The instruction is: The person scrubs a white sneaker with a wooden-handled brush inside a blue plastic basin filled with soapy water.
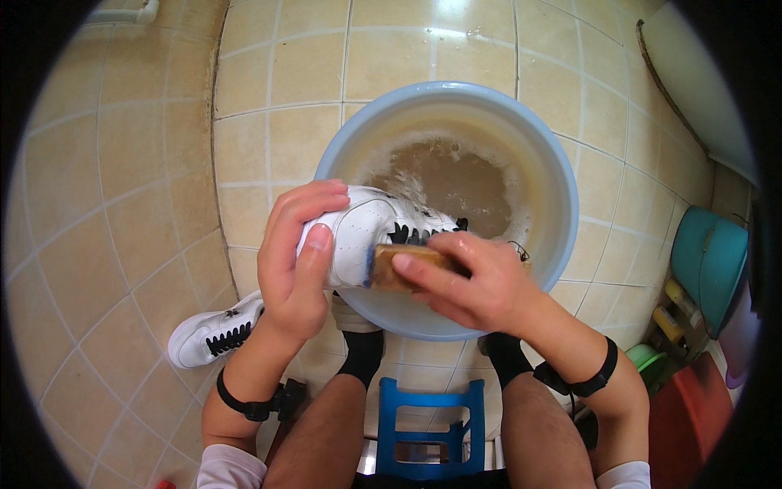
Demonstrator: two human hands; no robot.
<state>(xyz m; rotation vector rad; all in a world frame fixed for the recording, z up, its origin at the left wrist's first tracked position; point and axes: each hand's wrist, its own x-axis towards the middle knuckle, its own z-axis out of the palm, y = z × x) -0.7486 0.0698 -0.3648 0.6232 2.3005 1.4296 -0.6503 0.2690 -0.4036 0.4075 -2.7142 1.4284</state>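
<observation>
Floor (122, 244) of beige tile fills most of the head view, glossy and wet-looking, with darker grout lines bending toward the rim. On it sits a pale blue basin (562, 196), round and wide, holding murky brown water (456, 187) with a ring of suds along its edge; it stands right in front of the person's knees, within easy reach. Below it a blue stool (432, 424) shows between the bare legs, and black socks meet the tile at the basin's near side. Off to the right, teal tubs (709, 261) stand on edge near a red container, well apart from the work.

A second white sneaker (213, 332) with black laces lies on the floor just left of the basin, out of the water. The white sneaker (362, 228) in hand is held over the basin's near-left rim, apparently so drips and suds fall back into the water.

The left hand (295, 259) is clamped around that shoe's end, fingers curled over the top and thumb pressed flat on its side, steadying it. The right hand (476, 281) is closed over a wooden scrub brush (407, 265), fingers along its back, bristles pressed against the shoe's side near the laces. Both wrists wear black bands.
</observation>
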